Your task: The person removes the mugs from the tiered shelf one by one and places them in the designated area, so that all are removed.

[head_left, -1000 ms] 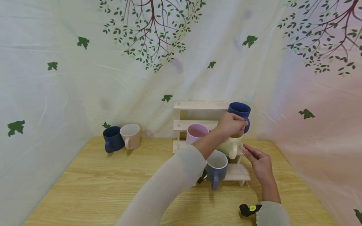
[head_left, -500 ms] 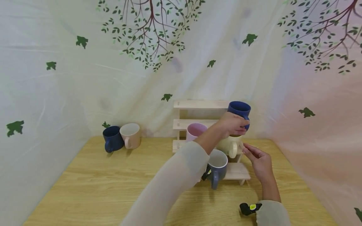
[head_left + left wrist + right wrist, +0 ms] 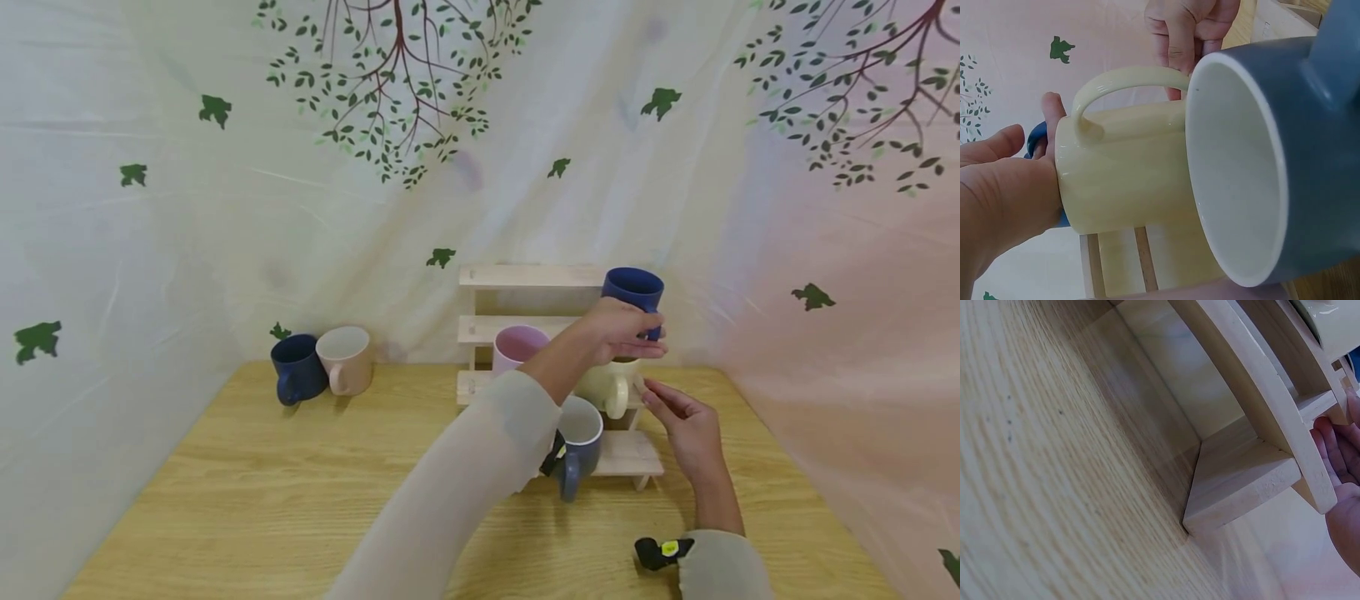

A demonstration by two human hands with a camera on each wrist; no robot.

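Observation:
A blue mug [image 3: 632, 287] stands at the upper right of a stepped wooden rack [image 3: 630, 454]. At its handle is my left hand [image 3: 617, 330], thumb and fingers spread apart with the lower fingers straight. In the left wrist view, only the blue handle [image 3: 1036, 134] and a sliver of that mug show behind the hand. Below it, a pale yellow mug [image 3: 592, 390] sits with its handle facing forward. My right hand [image 3: 692, 437] pinches the right end of the rack's shelf beside the yellow mug; its fingers [image 3: 1335, 453] curl at the shelf end in the right wrist view.
A pink mug [image 3: 517, 346] is on the rack behind my left forearm. On the lowest step stands a grey-blue mug [image 3: 588, 454], close to the left wrist camera. A navy mug [image 3: 298, 367] and a light pink mug [image 3: 345, 362] stand together at the table's back left.
The fingers of my left hand have loosened from the blue mug's handle and straightened to the right. The blue mug has hardly moved. My right hand stays at the rack.

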